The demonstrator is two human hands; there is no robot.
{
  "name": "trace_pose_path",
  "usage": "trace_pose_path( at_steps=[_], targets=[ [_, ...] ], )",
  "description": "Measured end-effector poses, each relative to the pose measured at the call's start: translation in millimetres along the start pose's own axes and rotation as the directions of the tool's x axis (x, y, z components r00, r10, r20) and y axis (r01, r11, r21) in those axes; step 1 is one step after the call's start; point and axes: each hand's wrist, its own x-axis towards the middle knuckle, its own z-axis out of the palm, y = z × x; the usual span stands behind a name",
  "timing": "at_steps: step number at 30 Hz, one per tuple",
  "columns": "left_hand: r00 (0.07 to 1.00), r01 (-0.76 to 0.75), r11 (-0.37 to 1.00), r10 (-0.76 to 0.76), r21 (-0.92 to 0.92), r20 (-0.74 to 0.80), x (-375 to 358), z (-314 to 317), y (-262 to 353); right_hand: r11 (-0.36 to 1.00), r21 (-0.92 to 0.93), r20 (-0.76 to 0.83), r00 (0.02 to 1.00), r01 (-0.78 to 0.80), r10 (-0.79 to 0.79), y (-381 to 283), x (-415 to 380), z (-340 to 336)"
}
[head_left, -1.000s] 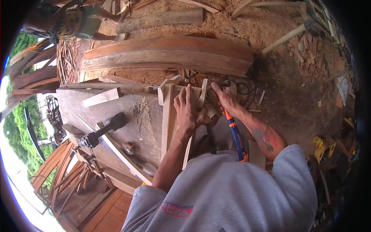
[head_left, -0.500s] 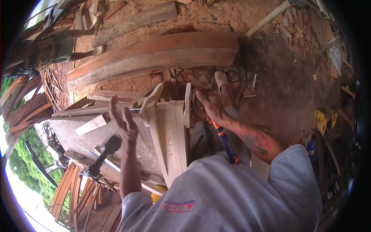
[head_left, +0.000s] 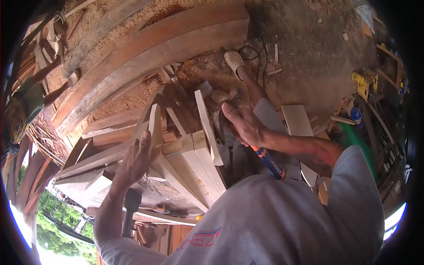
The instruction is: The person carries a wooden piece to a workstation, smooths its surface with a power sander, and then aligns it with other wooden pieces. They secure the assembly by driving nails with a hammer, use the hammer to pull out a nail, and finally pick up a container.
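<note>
My left hand (head_left: 135, 157) has its fingers stretched out, its palm facing the pale upright wooden piece (head_left: 155, 130) on the left of a bundle of boards. Those pale boards (head_left: 187, 161) stand side by side and run back toward my shirt. Another slim upright piece (head_left: 207, 128) flanks them on the right. My right hand (head_left: 245, 125) is wrapped round a hammer (head_left: 270, 163) with a blue and orange handle. Its dark curved metal head shows beside my thumb, close to the right upright piece; part of the handle is hidden under my hand.
A long curved timber beam (head_left: 176, 57) lies on the sawdust-covered floor ahead. A black tool (head_left: 131, 203) and a drill (head_left: 161, 208) are at lower left. A yellow machine (head_left: 365, 84) stands at right. Another person's leg (head_left: 55, 95) shows at far left.
My view has turned and shifted. My left hand has come up close against the left upright piece, and the two upright pieces now lean differently. My right hand still holds the hammer.
</note>
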Motion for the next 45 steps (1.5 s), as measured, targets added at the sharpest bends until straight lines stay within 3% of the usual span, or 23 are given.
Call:
trace_pose_path(
  at_steps=[1, 2, 3, 5, 6, 8, 9, 11, 15, 17, 19, 21, 23, 24, 26, 29, 31, 35, 37, 39, 41, 44, 45],
  targets=[
    [0.991, -0.082, 0.995, 0.086, 0.049, -0.100, 5, 6, -7, 1.000, 0.008, 0.003, 1.000, 0.005, -0.005, -2, -1, 1],
    [0.969, -0.235, 0.972, 0.233, -0.016, -0.080, 25, 13, -54, 1.000, 0.012, 0.005, 1.000, -0.010, 0.010, -3, -1, 1],
    [0.972, -0.225, 0.974, 0.223, -0.021, -0.069, 25, 13, -54, 1.000, -0.016, -0.015, 1.000, 0.001, -0.001, -3, -2, 2],
    [0.797, -0.574, 0.769, 0.604, 0.281, -0.026, 25, 7, -50, 0.999, -0.042, -0.030, 0.999, 0.011, -0.012, -6, -2, 2],
    [0.798, -0.572, 0.770, 0.602, 0.281, -0.023, 28, 7, -53, 0.999, -0.050, -0.010, 1.000, 0.010, -0.011, -8, -3, 1],
    [0.519, -0.745, 0.447, 0.855, 0.495, 0.010, 34, 7, -60, 0.999, -0.054, 0.006, 1.000, 0.005, -0.005, -6, -3, 0],
    [0.518, -0.748, 0.445, 0.855, 0.492, 0.014, 38, 7, -56, 0.997, -0.065, 0.015, 0.999, 0.033, -0.032, -4, -1, -1],
    [0.393, -0.789, 0.373, 0.917, 0.488, -0.065, 41, 8, -48, 0.996, -0.070, 0.033, 0.998, 0.052, -0.050, -2, -1, -1],
    [0.475, -0.752, 0.417, 0.880, 0.510, -0.019, 32, 13, -80, 0.989, -0.022, 0.061, 0.987, 0.150, -0.148, 2, 1, -2],
    [0.373, -0.741, 0.332, 0.926, 0.584, -0.053, 30, 15, -66, 0.988, -0.012, 0.079, 0.985, 0.152, -0.150, 7, 9, -4],
    [0.345, -0.775, 0.362, 0.929, 0.519, -0.133, 31, 19, -41, 0.860, -0.142, 0.013, 0.870, 0.489, -0.493, 15, 15, -2],
    [0.322, -0.806, 0.389, 0.921, 0.447, -0.220, 30, 15, -33, 0.883, -0.106, 0.030, 0.889, 0.457, -0.456, 18, 16, -4],
    [0.684, -0.709, 0.685, 0.726, 0.168, -0.071, 25, 8, -37, 0.911, -0.063, 0.033, 0.913, 0.409, -0.407, 26, 13, -9],
    [0.762, -0.631, 0.757, 0.646, 0.171, -0.044, 24, 5, -25, 0.935, 0.043, 0.136, 0.925, 0.351, -0.354, 29, 12, -15],
    [0.743, -0.651, 0.740, 0.667, 0.168, -0.057, 25, 10, -26, 0.952, 0.138, 0.236, 0.925, 0.271, -0.298, 28, 12, -18],
    [0.746, -0.659, 0.745, 0.665, 0.103, -0.041, 25, 8, -28, 0.914, 0.076, 0.175, 0.897, 0.398, -0.405, 20, 16, -14],
    [0.645, -0.736, 0.640, 0.762, 0.220, -0.058, 25, 10, -29, 0.904, 0.045, 0.205, 0.882, 0.425, -0.424, 24, 20, -16],
    [0.708, -0.705, 0.706, 0.707, 0.075, 0.000, 25, 6, -27, 0.928, 0.070, 0.277, 0.887, 0.365, -0.370, 20, 17, -22],
    [0.489, -0.831, 0.483, 0.871, 0.275, -0.053, 26, 11, -32, 0.918, 0.138, 0.352, 0.848, 0.372, -0.397, 19, 20, -24],
    [0.574, -0.806, 0.569, 0.819, 0.162, -0.021, 26, 8, -27, 0.882, 0.175, 0.323, 0.821, 0.437, -0.470, 28, 26, -25],
    [0.648, -0.761, 0.646, 0.761, 0.056, 0.025, 26, 4, -25, 0.806, 0.185, 0.431, 0.691, 0.562, -0.580, 36, 31, -33],
    [0.669, -0.741, 0.670, 0.731, 0.043, 0.136, 25, 4, -27, 0.740, 0.257, 0.378, 0.640, 0.621, -0.669, 34, 39, -26],
    [0.591, -0.803, 0.578, 0.804, 0.147, 0.068, 24, 6, -29, 0.665, 0.271, 0.323, 0.585, 0.696, -0.744, 36, 41, -25]
  ],
)
